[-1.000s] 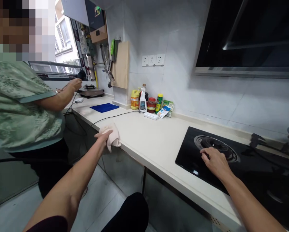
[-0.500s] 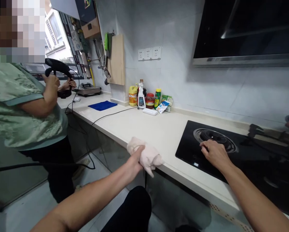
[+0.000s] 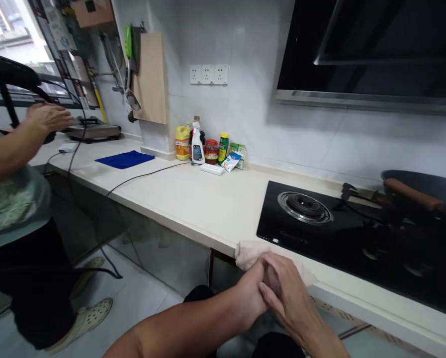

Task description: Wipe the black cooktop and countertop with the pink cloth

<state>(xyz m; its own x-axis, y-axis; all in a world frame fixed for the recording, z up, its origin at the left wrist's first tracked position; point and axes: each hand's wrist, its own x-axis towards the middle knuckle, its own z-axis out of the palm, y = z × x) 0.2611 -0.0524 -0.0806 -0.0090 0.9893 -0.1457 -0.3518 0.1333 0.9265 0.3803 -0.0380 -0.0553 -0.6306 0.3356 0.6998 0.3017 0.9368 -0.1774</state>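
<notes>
A pale, crumpled cloth [image 3: 249,252] is bunched at the front edge of the counter, beside the hob. My left hand [image 3: 255,286] is closed on it, mostly covered by my other hand. Over it curls my right hand [image 3: 288,291], thumb toward me and fingers wrapped around the cloth side; its fingertips are hidden. A corner of the cloth shows to the right of my knuckles. Just beyond both hands lies the black gas hob [image 3: 319,243] with a round burner [image 3: 305,208].
On the right burner sits a wok [image 3: 427,191] with a wooden handle. Bottles and jars [image 3: 204,146] stand against the wall, near a blue cloth [image 3: 125,159]. A black cable [image 3: 144,177] crosses the white counter [image 3: 193,199]. At left stands another person [image 3: 14,209] holding a black device.
My right hand has left the burner and come over to my left hand. The cloth has shifted right along the counter edge. The view has turned right, showing the wok.
</notes>
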